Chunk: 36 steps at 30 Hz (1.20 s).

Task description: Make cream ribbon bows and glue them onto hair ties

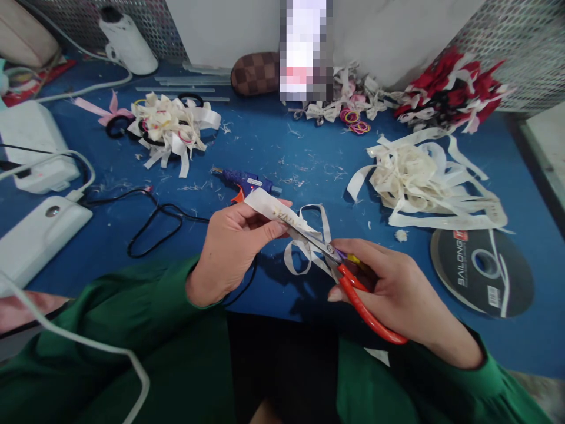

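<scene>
So the left hand (233, 244) has the white ribbon (267, 207) pinched up-left of the right hand (395, 285), which grips red-handled scissors (354, 294), blades roughly along the ribbon's length.

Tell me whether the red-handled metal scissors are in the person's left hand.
No, the right hand holds the red-handled metal scissors, while the left hand pinches a flat white fabric ribbon.
</scene>
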Tool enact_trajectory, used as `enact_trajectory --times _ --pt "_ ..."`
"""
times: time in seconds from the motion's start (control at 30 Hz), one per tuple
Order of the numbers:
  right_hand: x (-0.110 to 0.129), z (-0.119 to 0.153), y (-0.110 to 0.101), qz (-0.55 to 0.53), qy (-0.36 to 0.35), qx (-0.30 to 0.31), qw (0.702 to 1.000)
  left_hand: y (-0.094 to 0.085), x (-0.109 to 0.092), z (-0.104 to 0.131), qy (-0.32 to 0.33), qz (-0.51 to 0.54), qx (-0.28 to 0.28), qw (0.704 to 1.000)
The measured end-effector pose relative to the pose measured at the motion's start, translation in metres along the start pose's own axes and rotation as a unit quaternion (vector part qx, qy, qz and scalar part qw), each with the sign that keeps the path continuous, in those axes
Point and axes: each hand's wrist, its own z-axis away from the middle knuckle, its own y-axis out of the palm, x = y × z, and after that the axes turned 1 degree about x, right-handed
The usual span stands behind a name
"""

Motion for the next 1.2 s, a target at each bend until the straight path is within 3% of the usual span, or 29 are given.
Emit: enact_trajectory --times 0.47,0.9,1.2 --pt "-0.0003 0.0001 -0.0036 0.028 -0.020 -0.023 0.999 -0.0021 -0.0034 -0.0013 -0.008 -0.008 0.007 1.000" --pt "-0.0003 -0.0007 -0.0042 0.038 -0.019 -0.024 0.999 -0.0020 -0.0036 -0.0024 0.016 -0.013 -0.029 0.999" --pt "0.0009 0.0001 -0.0026 0.015 -0.005 -0.003 1.000 -0.0008 -0.0026 -0.0013 0.003 -0.002 -0.004 1.000"
